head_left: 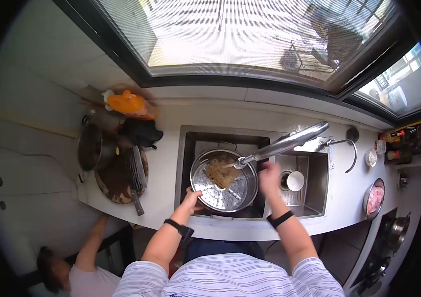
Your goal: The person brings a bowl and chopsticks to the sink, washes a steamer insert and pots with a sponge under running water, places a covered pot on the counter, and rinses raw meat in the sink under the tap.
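Observation:
A round metal steamer basket [224, 199] with holes in its bottom is in the left sink basin [186, 148]. In it lies a brownish, tangled clump [222, 172] that looks like noodles, under the spout of the large chrome faucet [284, 143]. My left hand [192, 200] grips the basket's rim at its lower left, thumb over the edge. Just right of the basket, near the divider between the basins, my right hand [270, 177] is raised beside the faucet. It is smeared by motion, so its fingers are unclear.
A small white bowl [295, 181] sits in the right basin [314, 198]. To the left are a cleaver [138, 178] on a round chopping board [114, 180], a dark pot [94, 148] and an orange bottle [130, 105]. A bowl of raw meat [375, 199] stands right. Another person [84, 272] is at lower left.

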`<state>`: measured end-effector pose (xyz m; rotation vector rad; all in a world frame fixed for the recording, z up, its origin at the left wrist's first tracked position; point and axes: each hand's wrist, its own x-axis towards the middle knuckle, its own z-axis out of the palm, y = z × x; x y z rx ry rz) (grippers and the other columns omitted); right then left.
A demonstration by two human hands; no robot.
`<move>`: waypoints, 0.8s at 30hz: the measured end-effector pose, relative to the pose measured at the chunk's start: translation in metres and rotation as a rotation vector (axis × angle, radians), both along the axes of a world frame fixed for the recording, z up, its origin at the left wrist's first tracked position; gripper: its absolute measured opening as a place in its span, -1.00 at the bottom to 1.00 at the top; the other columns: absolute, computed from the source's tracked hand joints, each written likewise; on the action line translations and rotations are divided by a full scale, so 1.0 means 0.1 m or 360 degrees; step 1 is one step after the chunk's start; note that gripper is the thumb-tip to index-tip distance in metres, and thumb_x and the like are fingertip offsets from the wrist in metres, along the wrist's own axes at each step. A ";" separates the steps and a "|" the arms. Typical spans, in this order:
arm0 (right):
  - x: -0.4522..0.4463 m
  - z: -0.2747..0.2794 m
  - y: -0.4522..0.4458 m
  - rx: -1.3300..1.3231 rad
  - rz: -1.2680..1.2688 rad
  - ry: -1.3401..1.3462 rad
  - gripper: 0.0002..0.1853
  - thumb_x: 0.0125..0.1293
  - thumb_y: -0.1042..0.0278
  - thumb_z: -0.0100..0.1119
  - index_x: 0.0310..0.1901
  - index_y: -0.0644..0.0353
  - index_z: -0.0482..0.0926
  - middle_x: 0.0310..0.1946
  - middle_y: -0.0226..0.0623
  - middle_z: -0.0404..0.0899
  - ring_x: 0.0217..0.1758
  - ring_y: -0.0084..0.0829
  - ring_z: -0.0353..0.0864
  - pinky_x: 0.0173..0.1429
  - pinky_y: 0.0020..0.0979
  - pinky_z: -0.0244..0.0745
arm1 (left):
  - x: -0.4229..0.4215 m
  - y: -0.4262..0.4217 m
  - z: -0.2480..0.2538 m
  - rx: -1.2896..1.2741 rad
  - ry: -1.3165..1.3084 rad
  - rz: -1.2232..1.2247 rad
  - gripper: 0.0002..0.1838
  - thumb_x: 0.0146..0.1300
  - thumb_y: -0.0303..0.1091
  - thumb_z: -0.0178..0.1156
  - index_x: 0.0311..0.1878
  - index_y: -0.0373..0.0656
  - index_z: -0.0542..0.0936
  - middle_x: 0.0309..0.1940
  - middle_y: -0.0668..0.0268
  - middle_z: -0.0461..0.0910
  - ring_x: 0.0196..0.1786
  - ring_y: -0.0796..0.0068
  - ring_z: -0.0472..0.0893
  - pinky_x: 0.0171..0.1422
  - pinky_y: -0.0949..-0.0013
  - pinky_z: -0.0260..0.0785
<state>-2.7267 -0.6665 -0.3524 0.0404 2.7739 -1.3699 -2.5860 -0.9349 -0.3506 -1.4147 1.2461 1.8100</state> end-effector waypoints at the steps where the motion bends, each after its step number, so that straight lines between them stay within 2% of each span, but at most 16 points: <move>1: 0.26 -0.19 -0.25 0.0120 0.0314 0.0017 -0.57 -0.01 0.38 0.19 -0.05 0.26 0.41 -0.12 -0.01 0.42 0.00 -0.08 0.40 0.10 -0.23 0.32 | 0.11 0.04 -0.09 -0.0110 0.0306 0.0136 -0.21 -0.06 -0.42 0.10 0.27 -0.14 -0.02 0.07 0.05 0.32 0.08 0.16 0.42 0.13 0.11 0.32; 2: 0.39 -0.34 -0.51 0.0088 0.0558 -0.0202 -0.34 -0.08 0.22 0.30 0.10 0.26 0.34 0.02 0.06 0.36 0.11 -0.02 0.34 0.20 -0.19 0.27 | 0.16 0.07 0.01 -0.0180 0.0363 0.0125 -0.18 -0.07 -0.42 0.10 0.29 -0.18 -0.05 0.09 0.05 0.31 0.10 0.19 0.41 0.15 0.19 0.31; 4: 0.46 -0.43 -0.99 -0.0046 0.0364 -0.0684 -0.12 -0.06 0.00 0.30 0.25 0.27 0.16 0.19 0.21 0.17 0.25 0.08 0.20 0.33 -0.19 0.13 | 0.27 0.11 0.09 -0.0245 0.0430 0.0168 -0.11 -0.09 -0.45 0.09 0.33 -0.22 -0.12 0.13 0.04 0.29 0.16 0.19 0.35 0.19 0.28 0.25; 5: 0.42 -0.53 -1.14 -0.0074 0.0363 -0.0676 -0.12 -0.06 0.00 0.30 0.25 0.27 0.16 0.19 0.21 0.17 0.25 0.08 0.20 0.33 -0.19 0.13 | 0.25 0.20 0.37 -0.0216 0.0436 0.0267 -0.07 -0.14 -0.50 0.09 0.34 -0.23 -0.14 0.13 0.06 0.29 0.17 0.21 0.34 0.22 0.33 0.21; 7: 0.28 -0.55 -1.46 -0.0404 0.0026 -0.1002 -0.11 -0.04 -0.05 0.28 0.26 0.27 0.15 0.20 0.24 0.14 0.28 0.09 0.15 0.34 -0.19 0.11 | 0.36 0.27 0.39 -0.0500 0.0585 0.0059 -0.06 -0.18 -0.55 0.08 0.34 -0.22 -0.13 0.14 0.10 0.27 0.16 0.23 0.34 0.19 0.31 0.23; 8: 0.24 -0.51 -1.62 -0.0021 -0.0123 -0.0851 -0.25 -0.03 0.02 0.26 0.20 0.18 0.26 0.20 0.14 0.19 0.26 0.04 0.18 0.31 -0.15 0.15 | 0.42 0.32 0.32 -0.0525 0.0645 0.0038 -0.03 -0.20 -0.56 0.08 0.35 -0.21 -0.15 0.14 0.10 0.26 0.14 0.24 0.34 0.12 0.31 0.28; 9: 0.20 -0.31 -1.71 -0.0035 -0.0140 -0.0862 -0.25 -0.03 0.02 0.26 0.20 0.18 0.26 0.20 0.14 0.19 0.26 0.04 0.18 0.31 -0.15 0.15 | 0.47 0.35 0.26 -0.0537 0.0701 0.0018 -0.01 -0.21 -0.57 0.09 0.36 -0.20 -0.17 0.15 0.11 0.24 0.12 0.24 0.35 0.06 0.31 0.32; 10: 0.17 -0.05 -1.74 0.0079 0.0046 -0.0804 -0.35 -0.03 0.10 0.23 0.13 0.14 0.33 0.19 0.06 0.22 0.24 0.02 0.20 0.28 -0.12 0.18 | 0.40 0.37 0.48 -0.0340 0.0644 -0.0013 0.02 -0.21 -0.57 0.09 0.36 -0.23 -0.23 0.17 0.11 0.19 0.09 0.25 0.34 -0.09 0.34 0.39; 12: 0.27 0.13 -1.84 0.0135 0.0369 -0.0578 -0.59 -0.04 0.32 0.12 -0.06 0.08 0.46 0.14 -0.18 0.32 0.20 -0.05 0.26 0.20 -0.04 0.27 | 0.40 0.34 0.39 -0.0429 0.0648 -0.0027 0.02 -0.20 -0.57 0.09 0.36 -0.23 -0.25 0.17 0.12 0.17 0.08 0.25 0.34 -0.13 0.36 0.40; 15: 0.74 0.06 -1.77 -0.0051 0.0915 0.0172 -0.60 -0.03 0.45 0.07 -0.06 0.05 0.49 0.03 -0.20 0.39 0.13 -0.09 0.34 0.14 -0.12 0.31 | 0.38 0.23 0.26 -0.0572 0.0815 0.0075 0.02 -0.19 -0.57 0.09 0.37 -0.20 -0.25 0.15 0.10 0.15 0.06 0.23 0.36 -0.16 0.37 0.42; 17: 0.91 0.08 -1.47 -0.0221 0.1377 0.0138 -0.64 0.00 0.43 0.09 -0.08 0.02 0.52 0.01 -0.21 0.40 0.09 -0.12 0.37 0.13 -0.15 0.32 | 0.25 0.18 0.57 -0.0365 0.0770 0.0278 0.02 -0.18 -0.57 0.07 0.38 -0.13 -0.25 0.12 0.09 0.21 0.04 0.20 0.39 -0.22 0.29 0.47; 18: 0.94 0.08 -1.29 -0.0037 0.1550 -0.0114 -0.55 -0.10 0.52 0.12 -0.05 0.03 0.51 -0.05 -0.10 0.40 0.06 -0.08 0.35 0.14 -0.21 0.29 | 0.26 0.17 0.64 -0.0275 0.0651 0.0351 0.01 -0.17 -0.57 0.06 0.38 -0.09 -0.26 0.11 0.09 0.23 0.02 0.18 0.41 -0.26 0.22 0.48; 19: 0.88 -0.05 -1.14 0.0104 0.1569 -0.0235 -0.68 0.02 0.35 0.13 -0.11 -0.03 0.54 -0.04 -0.21 0.40 0.05 -0.13 0.39 0.08 -0.20 0.37 | 0.27 0.17 0.68 -0.0186 0.0536 0.0423 0.01 -0.17 -0.58 0.04 0.38 -0.05 -0.27 0.10 0.09 0.25 0.01 0.15 0.43 -0.30 0.16 0.50; 20: 0.77 -0.07 -1.04 0.0255 0.1459 -0.0322 -0.67 0.03 0.34 0.13 -0.09 -0.01 0.52 -0.04 -0.16 0.39 0.04 -0.11 0.40 0.06 -0.20 0.39 | 0.29 0.23 0.66 -0.0235 0.0513 0.0434 0.02 -0.17 -0.58 0.02 0.38 -0.01 -0.29 0.12 0.08 0.24 -0.01 0.12 0.45 -0.35 0.06 0.51; 23: 0.40 -0.15 -0.97 0.0671 0.0757 -0.0420 -0.59 0.06 0.32 0.12 0.01 0.06 0.45 -0.05 0.03 0.37 0.00 -0.02 0.42 0.01 -0.16 0.43 | 0.32 0.30 0.70 -0.0231 0.0474 0.0393 0.04 -0.18 -0.57 0.04 0.38 0.00 -0.31 0.12 0.09 0.22 -0.04 0.15 0.44 -0.38 0.15 0.49; 24: 0.25 -0.57 -1.03 0.0638 0.0719 -0.0429 -0.56 0.04 0.33 0.12 0.03 0.08 0.42 -0.04 0.09 0.35 -0.03 0.01 0.43 0.00 -0.14 0.43 | 0.34 0.32 0.65 -0.0228 0.0477 0.0380 0.04 -0.18 -0.57 0.04 0.38 0.00 -0.31 0.12 0.09 0.22 -0.04 0.15 0.44 -0.38 0.15 0.49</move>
